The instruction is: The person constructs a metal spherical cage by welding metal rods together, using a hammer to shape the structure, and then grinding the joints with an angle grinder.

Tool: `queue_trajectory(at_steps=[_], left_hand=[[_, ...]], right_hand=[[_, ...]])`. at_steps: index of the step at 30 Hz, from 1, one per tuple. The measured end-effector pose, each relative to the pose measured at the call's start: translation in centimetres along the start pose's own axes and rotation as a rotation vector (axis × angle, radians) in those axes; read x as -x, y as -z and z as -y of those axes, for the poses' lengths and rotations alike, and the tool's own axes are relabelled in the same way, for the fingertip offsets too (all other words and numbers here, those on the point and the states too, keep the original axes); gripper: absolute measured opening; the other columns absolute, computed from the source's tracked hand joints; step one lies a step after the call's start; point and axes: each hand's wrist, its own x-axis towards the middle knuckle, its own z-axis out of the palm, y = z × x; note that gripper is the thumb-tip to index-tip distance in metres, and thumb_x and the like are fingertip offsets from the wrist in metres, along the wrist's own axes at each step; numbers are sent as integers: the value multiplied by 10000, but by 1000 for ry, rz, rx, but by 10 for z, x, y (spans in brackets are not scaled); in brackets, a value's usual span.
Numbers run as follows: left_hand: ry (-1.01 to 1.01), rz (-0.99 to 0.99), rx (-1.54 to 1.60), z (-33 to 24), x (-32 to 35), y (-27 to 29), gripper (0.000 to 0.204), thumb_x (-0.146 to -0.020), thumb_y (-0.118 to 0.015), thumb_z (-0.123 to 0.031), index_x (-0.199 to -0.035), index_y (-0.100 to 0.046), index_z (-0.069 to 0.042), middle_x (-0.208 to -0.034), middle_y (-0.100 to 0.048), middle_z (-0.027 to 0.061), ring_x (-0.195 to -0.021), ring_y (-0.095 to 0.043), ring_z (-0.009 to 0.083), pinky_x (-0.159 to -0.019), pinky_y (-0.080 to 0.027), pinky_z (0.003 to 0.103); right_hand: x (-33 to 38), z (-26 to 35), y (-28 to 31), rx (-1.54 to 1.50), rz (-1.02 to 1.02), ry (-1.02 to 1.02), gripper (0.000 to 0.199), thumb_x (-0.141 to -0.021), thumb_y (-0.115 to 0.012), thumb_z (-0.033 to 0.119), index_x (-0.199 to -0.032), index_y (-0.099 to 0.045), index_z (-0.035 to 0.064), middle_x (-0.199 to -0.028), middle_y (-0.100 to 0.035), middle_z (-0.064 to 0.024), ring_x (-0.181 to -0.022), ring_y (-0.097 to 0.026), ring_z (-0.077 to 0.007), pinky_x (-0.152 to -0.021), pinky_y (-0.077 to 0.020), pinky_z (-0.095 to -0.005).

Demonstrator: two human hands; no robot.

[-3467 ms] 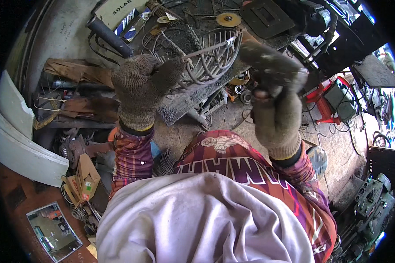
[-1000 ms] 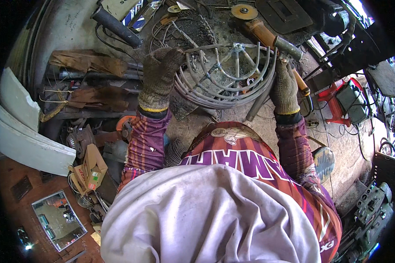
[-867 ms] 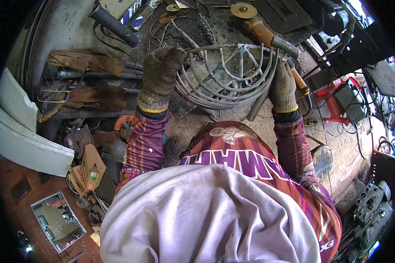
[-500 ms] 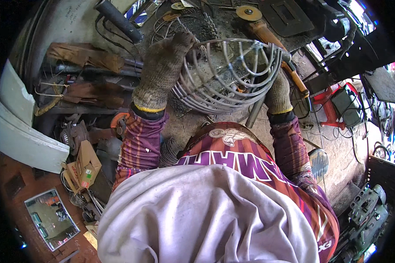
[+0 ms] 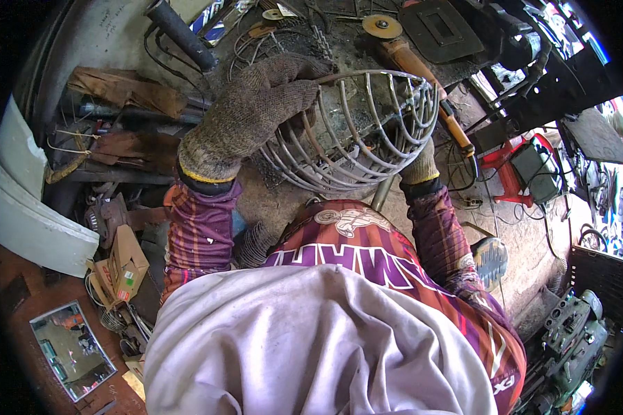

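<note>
A rounded basket of bent, welded metal rods (image 5: 374, 104) is tilted in front of me, its open rim on the far side. My left hand (image 5: 256, 107), in a grey knitted glove with a yellow cuff edge, is closed on the rim's left end, thumb and fingers on either side of the rod. My right hand (image 5: 422, 166), in a matching glove, grips the basket's right side; its fingers are mostly hidden behind the rods. A metal tube (image 5: 382, 194) shows below the basket. Just beyond its right side lies an angle grinder (image 5: 410, 61) with a tan disc (image 5: 382, 26).
A dark welding mask (image 5: 441, 33) lies at the far right. At the far left stands a thick dark pipe (image 5: 181, 36) with a cable. Brown-wrapped pieces (image 5: 128, 90) lie left. A red stool (image 5: 502, 162) stands right, and a cardboard box (image 5: 126, 263) sits lower left.
The basket has turned and tipped a little, its left end lower. My left hand has shifted left and rolled over the rim. My right hand has moved slightly left and down.
</note>
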Motion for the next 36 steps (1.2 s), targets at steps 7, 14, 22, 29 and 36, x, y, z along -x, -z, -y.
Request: queue_trajectory(at_steps=[7, 14, 22, 29, 36], left_hand=[[-56, 27, -28, -7, -2, -3, 305, -963, -618, -244, -1179, -653, -32, -885, -669, 21, -811, -629, 97, -711, -518, 241], [-52, 26, -124, -19, -4, -11, 373, -942, -659, -378, -1078, -698, -33, -767, -666, 10, -628, -602, 88, -581, -494, 245], [82, 8, -253, -19, -5, -19, 386, -938, -649, -376, -1007, -720, -3, -825, -691, 54, -710, -636, 112, -605, -499, 270], [60, -100, -3, -7, -7, -24, 355, -965, -625, -295, -1117, -674, 22, -964, -697, 61, -804, -641, 97, -703, -518, 238], [-247, -39, -117, -1, -1, -25, 341, -978, -612, -285, -1199, -628, -26, -826, -690, 71, -709, -657, 106, -620, -526, 257]], right_hand=[[-1, 3, 20, 20, -126, -22, 471, -1068, -262, 379, -1424, -431, 122, -1390, -520, -137, -1219, -557, -302, -1002, -509, -522], [-4, -2, -1, 44, -142, -31, 406, -1040, -312, 243, -1392, -451, 95, -1318, -550, -148, -1157, -572, -322, -978, -503, -501], [-1, -6, 8, 4, -293, -5, 410, -1038, -315, 264, -1377, -471, 94, -1279, -574, -146, -1094, -604, -321, -914, -545, -507], [4, -13, 53, 173, -201, 64, 374, -1052, -322, 260, -1362, -466, 109, -1280, -573, -135, -1089, -608, -298, -907, -558, -468], [10, -13, 58, -78, -20, -36, 505, -1057, -341, 401, -1481, -352, 127, -1447, -444, -145, -1322, -447, -298, -1098, -419, -472]])
